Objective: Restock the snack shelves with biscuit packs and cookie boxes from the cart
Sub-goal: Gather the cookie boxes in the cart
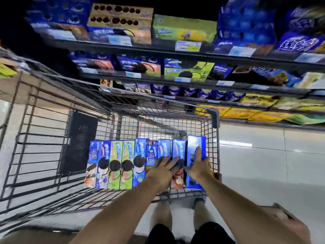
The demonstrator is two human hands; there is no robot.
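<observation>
A wire cart (215,131) fills the picture from 9 o'clock to the centre, standing on a pale tiled floor (263,164). A row of cookie boxes (103,164) stands upright side by side along the cart's near end, just below the centre. Most are blue, and two green boxes (121,155) sit together toward the row's 9 o'clock end.

Both hands reach into the cart at the row's 3 o'clock end. The left hand (162,167) lies flat with its fingers straight and spread over the tops of the boxes there, holding nothing. The right hand (199,167) grips the last blue box (195,145), which stands against the cart's side wall. One finger lies straight up the box's face and the thumb is at its left edge.

A dark flat panel (79,141) leans inside the cart at 9 o'clock from the row. The snack shelves (158,50) run across 12 o'clock, stacked with blurred blue, green and yellow packs.
</observation>
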